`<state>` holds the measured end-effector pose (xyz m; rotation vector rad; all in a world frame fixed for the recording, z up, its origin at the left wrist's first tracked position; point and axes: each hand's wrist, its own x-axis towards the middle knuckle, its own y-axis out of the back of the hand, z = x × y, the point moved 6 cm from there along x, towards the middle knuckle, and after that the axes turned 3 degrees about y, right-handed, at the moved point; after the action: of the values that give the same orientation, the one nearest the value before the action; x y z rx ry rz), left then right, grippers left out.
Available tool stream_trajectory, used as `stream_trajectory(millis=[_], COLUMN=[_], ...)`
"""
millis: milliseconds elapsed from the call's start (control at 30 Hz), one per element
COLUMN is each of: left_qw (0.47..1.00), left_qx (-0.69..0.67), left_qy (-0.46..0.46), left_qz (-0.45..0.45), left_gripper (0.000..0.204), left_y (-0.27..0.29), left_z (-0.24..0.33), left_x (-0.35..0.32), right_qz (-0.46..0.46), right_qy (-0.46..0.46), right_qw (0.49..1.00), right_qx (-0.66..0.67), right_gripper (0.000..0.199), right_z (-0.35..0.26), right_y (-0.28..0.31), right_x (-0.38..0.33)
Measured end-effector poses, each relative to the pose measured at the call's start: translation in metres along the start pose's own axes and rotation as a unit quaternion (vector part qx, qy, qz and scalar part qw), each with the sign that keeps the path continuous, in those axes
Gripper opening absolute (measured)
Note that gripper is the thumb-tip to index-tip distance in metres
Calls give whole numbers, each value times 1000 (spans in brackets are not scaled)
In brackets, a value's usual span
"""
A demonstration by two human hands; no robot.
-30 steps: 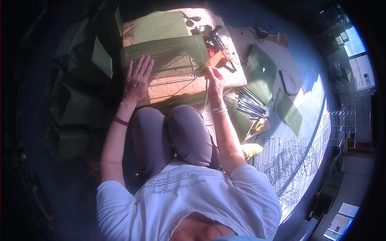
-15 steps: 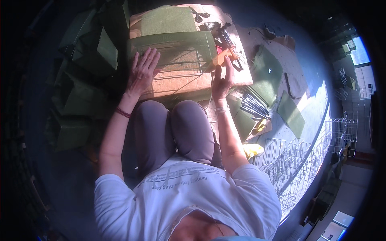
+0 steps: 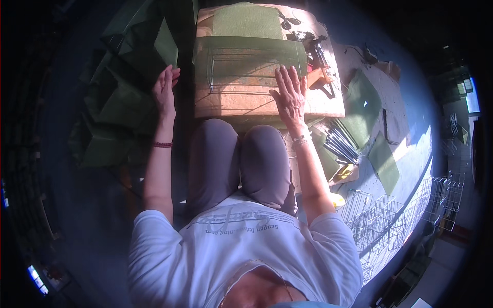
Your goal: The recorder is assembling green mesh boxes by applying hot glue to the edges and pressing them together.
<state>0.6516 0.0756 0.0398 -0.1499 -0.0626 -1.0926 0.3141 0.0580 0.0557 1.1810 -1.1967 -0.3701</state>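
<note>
My right hand (image 3: 291,97) lies palm down with its fingers spread, on the right end of a wire frame (image 3: 211,77) partly covered by a strip of sheer green fabric (image 3: 246,47). Both rest on a worn, light brown work surface (image 3: 231,107) before my knees. Off its left edge, my left hand (image 3: 165,92) is raised on edge, fingers loosely bent, with nothing visible in them. It is nearest to a green fabric box (image 3: 163,46), though I cannot tell whether it touches it. An orange glue gun (image 3: 319,77) lies right of my right hand.
Several green fabric boxes (image 3: 110,110) are piled at the left. Black-handled scissors (image 3: 290,21) and a green sheet (image 3: 246,20) lie on the far part of the surface. To the right are metal rods (image 3: 341,143), green pieces (image 3: 382,161) and wire racks (image 3: 375,215).
My left hand has left the fabric-covered frame and moved out to the left. My right hand has turned from its edge to palm down and shifted onto the frame's right end. The view has shifted.
</note>
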Motion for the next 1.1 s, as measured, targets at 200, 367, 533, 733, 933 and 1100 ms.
stream_trajectory(millis=[200,367,533,733,933,1100], left_qw=[989,988,990,991,956,806], left_qx=[-43,-60,-62,-58,211,405], left_qy=[97,104,91,88,-205,-400], left_qz=[-103,-96,-88,-87,12,-162], left_gripper=[61,61,58,56,39,45], left_y=[-30,-35,-35,-33,-32,-96], left_z=[-3,-7,-10,-17,34,73], left_x=[-13,-17,-22,-23,-16,-13], right_qz=[-7,-9,-6,-14,-15,-14], right_qy=[-5,-7,-8,-7,3,8], right_qw=[1000,1000,1000,1000,1000,1000], right_qx=[6,14,-7,-8,-10,-4], right_gripper=[60,64,66,66,66,64], right_z=[-1,0,3,3,5,5], right_y=[1,1,0,0,0,1], right_x=[0,0,-3,-2,-3,-2])
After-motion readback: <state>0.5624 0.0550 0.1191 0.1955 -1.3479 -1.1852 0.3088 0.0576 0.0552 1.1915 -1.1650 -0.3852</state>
